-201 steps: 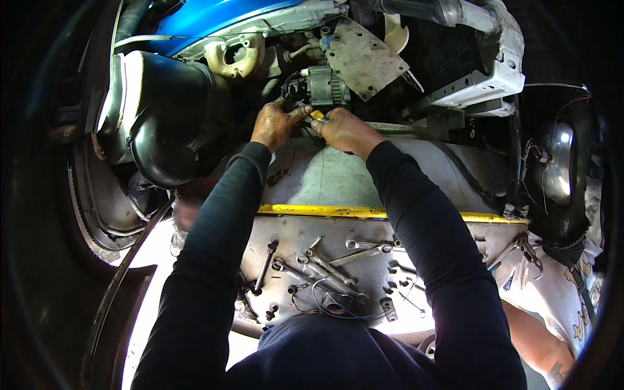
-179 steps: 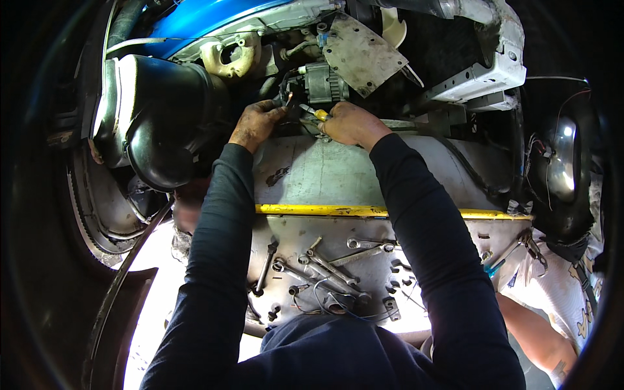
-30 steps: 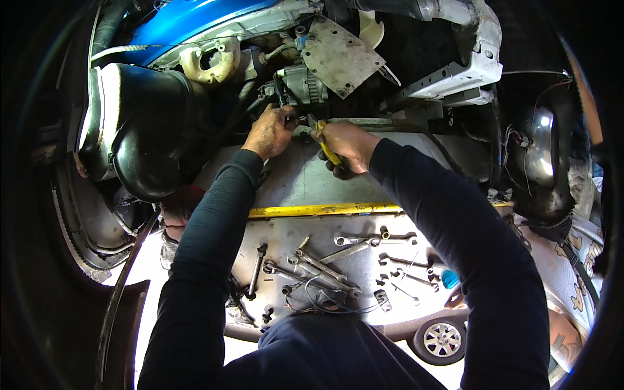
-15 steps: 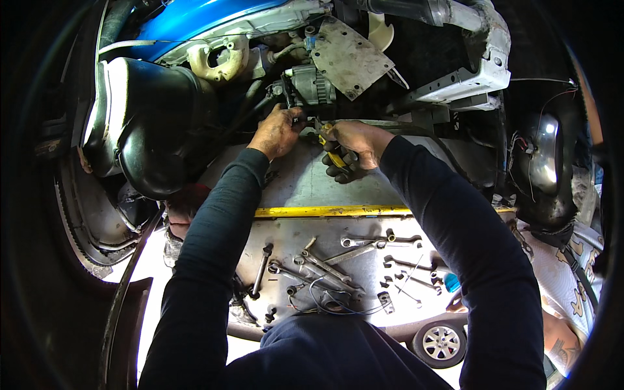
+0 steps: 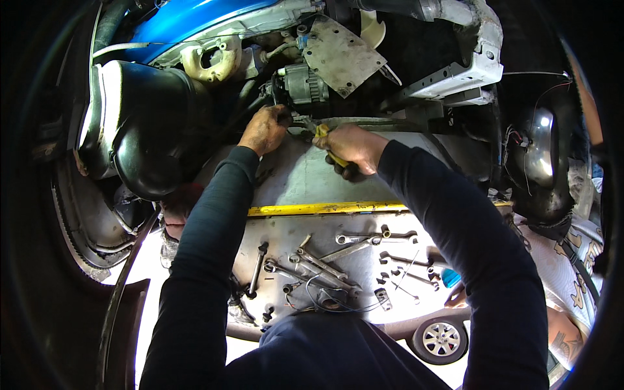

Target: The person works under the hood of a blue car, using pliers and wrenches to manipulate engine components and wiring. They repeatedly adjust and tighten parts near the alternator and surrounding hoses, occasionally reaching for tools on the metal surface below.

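The right hand (image 5: pixel 353 145) is gripping yellow-handled pliers (image 5: pixel 322 131). The left hand (image 5: pixel 264 130) is curling below the alternator (image 5: pixel 304 84), its hold unclear.

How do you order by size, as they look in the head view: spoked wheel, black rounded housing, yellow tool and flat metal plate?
Black rounded housing
Flat metal plate
Spoked wheel
Yellow tool, partly hidden by the right hand

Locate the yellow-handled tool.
In the head view's upper middle, the yellow-handled tool is in the right hand, below the alternator, right of the left hand.
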Motion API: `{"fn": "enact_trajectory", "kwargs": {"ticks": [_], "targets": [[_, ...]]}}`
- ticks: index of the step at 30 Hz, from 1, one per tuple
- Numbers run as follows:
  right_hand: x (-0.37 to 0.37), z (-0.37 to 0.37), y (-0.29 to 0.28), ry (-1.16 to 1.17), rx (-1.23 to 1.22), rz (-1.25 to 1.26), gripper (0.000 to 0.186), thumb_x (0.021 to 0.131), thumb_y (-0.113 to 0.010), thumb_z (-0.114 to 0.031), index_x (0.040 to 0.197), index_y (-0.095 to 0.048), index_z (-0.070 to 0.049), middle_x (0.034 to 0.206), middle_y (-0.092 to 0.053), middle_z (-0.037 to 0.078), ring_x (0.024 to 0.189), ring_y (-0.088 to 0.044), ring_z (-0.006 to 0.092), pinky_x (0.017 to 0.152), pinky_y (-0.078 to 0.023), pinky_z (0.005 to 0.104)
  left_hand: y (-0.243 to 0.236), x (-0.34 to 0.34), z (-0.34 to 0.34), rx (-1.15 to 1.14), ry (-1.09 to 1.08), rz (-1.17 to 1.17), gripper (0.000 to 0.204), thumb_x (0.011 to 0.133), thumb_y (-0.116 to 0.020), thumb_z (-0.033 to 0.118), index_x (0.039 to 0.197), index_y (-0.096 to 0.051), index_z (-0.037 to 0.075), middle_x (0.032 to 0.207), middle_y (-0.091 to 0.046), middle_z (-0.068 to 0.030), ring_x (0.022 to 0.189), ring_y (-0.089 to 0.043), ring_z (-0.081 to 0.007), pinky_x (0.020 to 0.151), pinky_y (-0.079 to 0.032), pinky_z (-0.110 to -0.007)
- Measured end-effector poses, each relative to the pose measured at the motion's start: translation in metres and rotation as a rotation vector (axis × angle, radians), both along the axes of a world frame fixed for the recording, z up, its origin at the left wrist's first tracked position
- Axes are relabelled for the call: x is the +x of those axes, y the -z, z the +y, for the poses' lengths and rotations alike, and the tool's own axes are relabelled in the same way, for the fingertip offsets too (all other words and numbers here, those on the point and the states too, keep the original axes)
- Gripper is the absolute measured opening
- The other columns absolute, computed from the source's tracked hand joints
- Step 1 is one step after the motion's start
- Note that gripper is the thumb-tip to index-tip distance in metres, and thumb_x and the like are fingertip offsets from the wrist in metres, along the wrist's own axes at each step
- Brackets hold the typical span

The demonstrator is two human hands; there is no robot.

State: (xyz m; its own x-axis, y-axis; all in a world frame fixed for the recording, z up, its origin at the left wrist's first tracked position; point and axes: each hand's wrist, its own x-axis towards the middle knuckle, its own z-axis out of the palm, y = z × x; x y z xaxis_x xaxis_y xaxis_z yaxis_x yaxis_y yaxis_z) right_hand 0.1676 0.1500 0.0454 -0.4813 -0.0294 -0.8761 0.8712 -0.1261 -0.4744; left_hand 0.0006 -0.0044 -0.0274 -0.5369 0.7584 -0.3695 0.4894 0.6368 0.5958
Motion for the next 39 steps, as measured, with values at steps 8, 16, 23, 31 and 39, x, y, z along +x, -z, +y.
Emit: {"fn": "enact_trajectory", "kwargs": {"ticks": [8,16,23,31,39], "targets": [[0.007,0.013,-0.005,0.308,-0.309,-0.185,0.028,0.104,-0.055,-0.037,0.108,-0.055,-0.009,0.104,-0.065,0.013,0.088,-0.067,0.0276,0.071,-0.057,0.0462,-0.004,-0.006,-0.005,0.014,-0.033,-0.214,0.035,0.094,-0.069,0.019,0.123,-0.071,0.0,0.115,-0.074,-0.0219,0.106,-0.072,-0.0335,0.098,-0.052,-0.038],[-0.021,0.015,-0.016,0.031,-0.223,-0.09,0.034,0.105,-0.056,-0.037,0.115,-0.058,-0.004,0.1,-0.065,0.013,0.086,-0.068,0.0294,0.067,-0.056,0.0501,-0.004,-0.011,-0.003,-0.09,-0.099,-0.236,0.034,0.096,-0.066,0.021,0.122,-0.072,-0.001,0.115,-0.074,-0.0194,0.102,-0.07,-0.0268,0.097,-0.052,-0.034],[-0.034,0.011,-0.016,-0.003,-0.13,-0.072,0.035,0.105,-0.057,-0.038,0.114,-0.058,-0.004,0.093,-0.063,0.01,0.077,-0.065,0.0264,0.063,-0.054,0.0493,0.004,-0.019,-0.005,-0.038,0.04,-0.202,0.028,0.096,-0.063,0.022,0.117,-0.077,0.009,0.116,-0.074,-0.0157,0.102,-0.069,-0.0275,0.094,-0.053,-0.034],[-0.045,0.005,0.004,-0.291,0.241,0.146,0.031,0.099,-0.06,-0.029,0.09,-0.07,-0.001,0.085,-0.069,0.013,0.077,-0.068,0.0283,0.073,-0.057,0.0415,0.011,-0.018,-0.002,0.0,-0.052,-0.246,0.037,0.092,-0.07,0.027,0.114,-0.074,-0.002,0.105,-0.076,-0.0186,0.095,-0.07,-0.0255,0.09,-0.052,-0.036],[-0.024,-0.006,0.037,-0.476,0.681,0.378,0.045,0.097,-0.065,-0.031,0.116,-0.066,0.01,0.107,-0.07,0.031,0.107,-0.068,0.0448,0.095,-0.053,0.0466,0.004,-0.013,-0.002,-0.005,-0.169,-0.331,0.036,0.091,-0.069,0.022,0.116,-0.074,-0.003,0.107,-0.075,-0.0192,0.098,-0.069,-0.0245,0.091,-0.051,-0.036]]}}
